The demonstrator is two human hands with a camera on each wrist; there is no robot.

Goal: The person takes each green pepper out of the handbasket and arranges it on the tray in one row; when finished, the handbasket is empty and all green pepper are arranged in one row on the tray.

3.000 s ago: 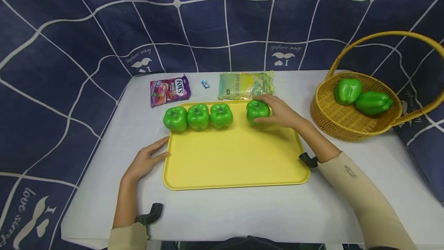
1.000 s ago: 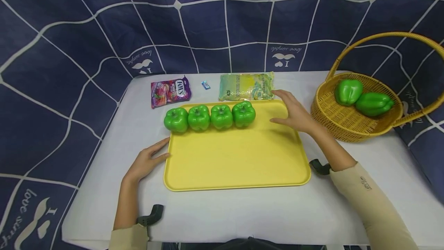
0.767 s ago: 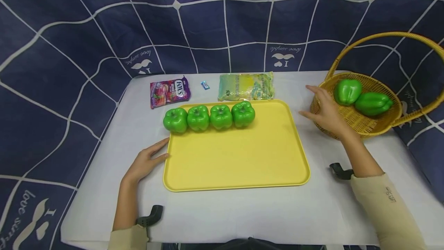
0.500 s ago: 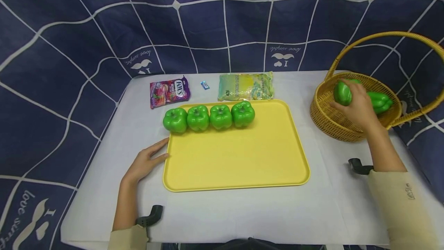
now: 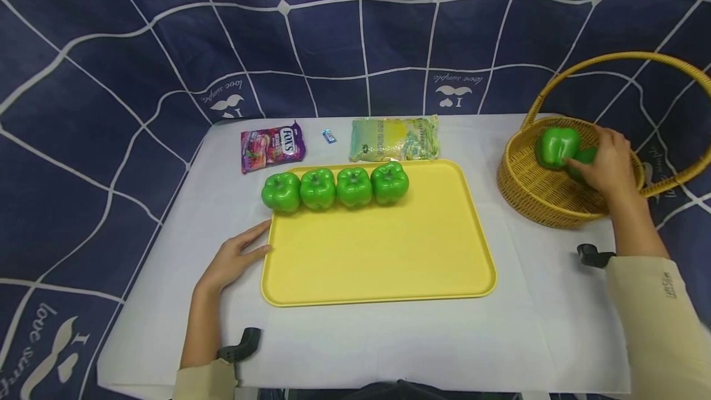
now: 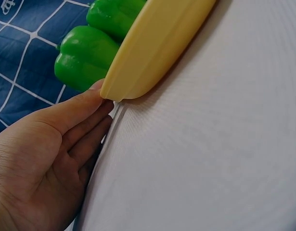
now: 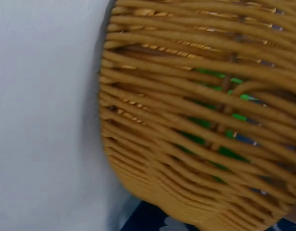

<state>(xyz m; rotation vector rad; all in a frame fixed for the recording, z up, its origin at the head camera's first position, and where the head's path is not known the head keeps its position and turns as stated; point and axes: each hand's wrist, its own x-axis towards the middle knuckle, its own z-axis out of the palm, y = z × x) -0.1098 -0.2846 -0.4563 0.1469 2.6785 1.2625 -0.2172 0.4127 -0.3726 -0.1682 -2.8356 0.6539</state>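
In the head view my right hand [image 5: 610,164] reaches into the wicker basket [image 5: 516,199]. Its thumb and fingers are around a green bell pepper [image 5: 585,156], which the hand partly covers. A second bell pepper [image 5: 558,147] lies beside it in the basket. From the right wrist, basket weave [image 7: 196,110] fills most of the view, with green showing through the gaps. My left hand [image 5: 229,259] touches the left edge of the yellow tray [image 5: 383,258] with extended fingers. The left wrist view shows the thumb of that hand [image 6: 46,149] against the tray rim [image 6: 152,48].
Several green bell peppers [image 5: 354,187] form a row along the tray's far edge, the leftmost overhanging the corner. Behind lie a purple FOX'S packet [image 5: 272,145], a small blue packet [image 5: 329,136] and a green-yellow packet [image 5: 394,138]. The basket's tall handle [image 5: 622,54] arches up.
The right hand set a bell pepper at the right end of the row and let go. It then moved right into the basket, past one pepper to the other. My left hand stayed put.
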